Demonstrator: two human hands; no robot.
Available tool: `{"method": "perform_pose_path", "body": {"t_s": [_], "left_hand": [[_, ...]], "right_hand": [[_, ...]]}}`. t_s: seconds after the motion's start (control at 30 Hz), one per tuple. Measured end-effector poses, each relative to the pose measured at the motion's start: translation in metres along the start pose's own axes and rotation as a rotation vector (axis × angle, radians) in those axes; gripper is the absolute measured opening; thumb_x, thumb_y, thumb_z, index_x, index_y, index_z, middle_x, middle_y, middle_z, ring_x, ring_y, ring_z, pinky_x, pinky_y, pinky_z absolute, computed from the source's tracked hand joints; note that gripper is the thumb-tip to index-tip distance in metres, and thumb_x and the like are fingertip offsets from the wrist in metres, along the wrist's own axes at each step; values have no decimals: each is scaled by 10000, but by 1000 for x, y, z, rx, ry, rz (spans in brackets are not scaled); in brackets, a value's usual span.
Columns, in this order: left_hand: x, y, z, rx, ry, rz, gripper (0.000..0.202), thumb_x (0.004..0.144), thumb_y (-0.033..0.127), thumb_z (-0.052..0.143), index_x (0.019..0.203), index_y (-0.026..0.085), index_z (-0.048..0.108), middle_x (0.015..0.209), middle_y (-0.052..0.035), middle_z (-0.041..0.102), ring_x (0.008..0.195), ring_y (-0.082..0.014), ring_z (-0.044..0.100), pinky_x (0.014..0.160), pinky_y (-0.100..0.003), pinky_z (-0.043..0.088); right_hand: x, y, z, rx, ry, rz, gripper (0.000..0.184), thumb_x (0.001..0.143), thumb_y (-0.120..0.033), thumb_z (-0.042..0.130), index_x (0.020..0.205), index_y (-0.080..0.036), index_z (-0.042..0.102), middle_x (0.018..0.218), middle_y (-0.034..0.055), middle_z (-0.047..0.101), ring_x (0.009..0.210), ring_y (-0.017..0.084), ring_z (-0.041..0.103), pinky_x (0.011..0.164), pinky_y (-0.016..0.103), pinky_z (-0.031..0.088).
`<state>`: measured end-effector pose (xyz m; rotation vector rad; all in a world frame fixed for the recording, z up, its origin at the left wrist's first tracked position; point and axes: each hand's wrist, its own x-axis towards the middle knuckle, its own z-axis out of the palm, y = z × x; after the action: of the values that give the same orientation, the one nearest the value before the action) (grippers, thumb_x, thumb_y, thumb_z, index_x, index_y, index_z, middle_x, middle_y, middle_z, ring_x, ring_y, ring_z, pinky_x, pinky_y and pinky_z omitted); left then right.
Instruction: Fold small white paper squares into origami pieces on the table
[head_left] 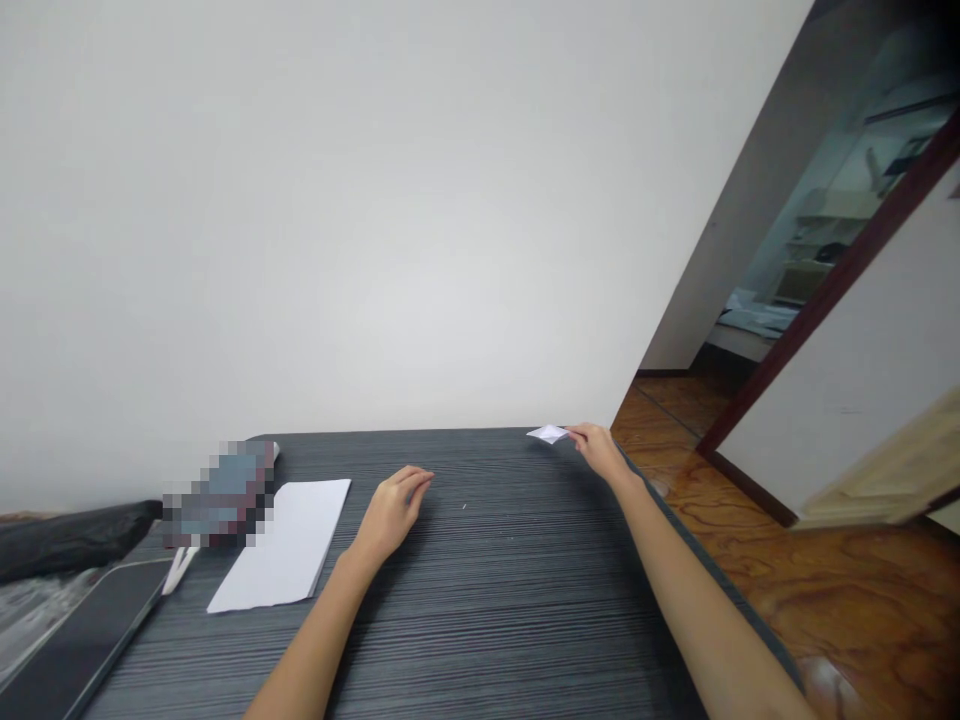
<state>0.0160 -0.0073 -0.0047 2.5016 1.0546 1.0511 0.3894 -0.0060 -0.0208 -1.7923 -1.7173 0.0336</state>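
Observation:
At the far right of the table, my right hand (596,448) pinches one end of a small white folded paper (550,434). The paper has pointed ends and a raised middle; its exact shape is too small to make out. My left hand (391,508) hovers over the middle of the table, fingers curled and fingertips brought together against the thumb. Nothing shows between those fingers. To its left lies a stack of white paper sheets (281,545), apart from the hand.
The dark grained table (480,620) meets a white wall (420,220). At left are a blurred-out item (225,490), a black folded umbrella-like bundle (75,540) and a dark flat panel (90,640). Wooden floor (750,510) lies beyond the right edge. A tiny speck (464,506) sits mid-table.

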Motion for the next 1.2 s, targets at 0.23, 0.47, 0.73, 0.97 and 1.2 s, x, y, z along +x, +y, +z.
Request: {"method": "perform_pose_path", "body": {"t_s": [0.23, 0.47, 0.73, 0.97, 1.2], "left_hand": [[0, 3, -1, 73, -96, -27, 259, 830, 224, 364, 909, 177, 606, 931, -60, 597, 842, -163, 546, 789, -293, 419], [0, -1, -1, 68, -113, -30, 261, 829, 221, 361, 892, 163, 608, 931, -61, 596, 850, -165, 540, 797, -288, 406], [4, 6, -27, 234, -214, -139, 254, 808, 213, 382, 901, 166, 615, 987, -82, 591, 901, -184, 539, 831, -305, 382], [-19, -17, -75, 672, -441, -866, 389, 683, 386, 533, 970, 125, 568, 1079, -227, 513, 1012, -376, 454, 692, -466, 404], [-42, -34, -84, 660, -431, -761, 304, 683, 294, 528, 902, 88, 575, 951, -185, 595, 903, -292, 542, 736, -360, 402]], "right_hand": [[-8, 17, 15, -5, -87, -62, 286, 760, -202, 439, 984, -154, 610, 824, 74, 612, 750, 176, 545, 723, 289, 402], [-10, 13, 16, -5, -161, -63, 445, 732, -207, 481, 1176, -196, 463, 822, 33, 502, 662, 124, 483, 719, 277, 405], [-4, 8, 23, 33, -146, -44, 376, 768, -301, 453, 1119, -182, 520, 890, 57, 502, 676, 134, 485, 748, 298, 407], [-5, -2, 7, 9, 66, -55, 390, 769, -371, 439, 1103, -193, 533, 999, 91, 451, 625, 132, 482, 732, 325, 435], [-13, -39, -8, 39, 55, -95, 386, 772, -386, 438, 1074, -175, 555, 1019, 97, 451, 706, 152, 523, 762, 316, 430]]}}
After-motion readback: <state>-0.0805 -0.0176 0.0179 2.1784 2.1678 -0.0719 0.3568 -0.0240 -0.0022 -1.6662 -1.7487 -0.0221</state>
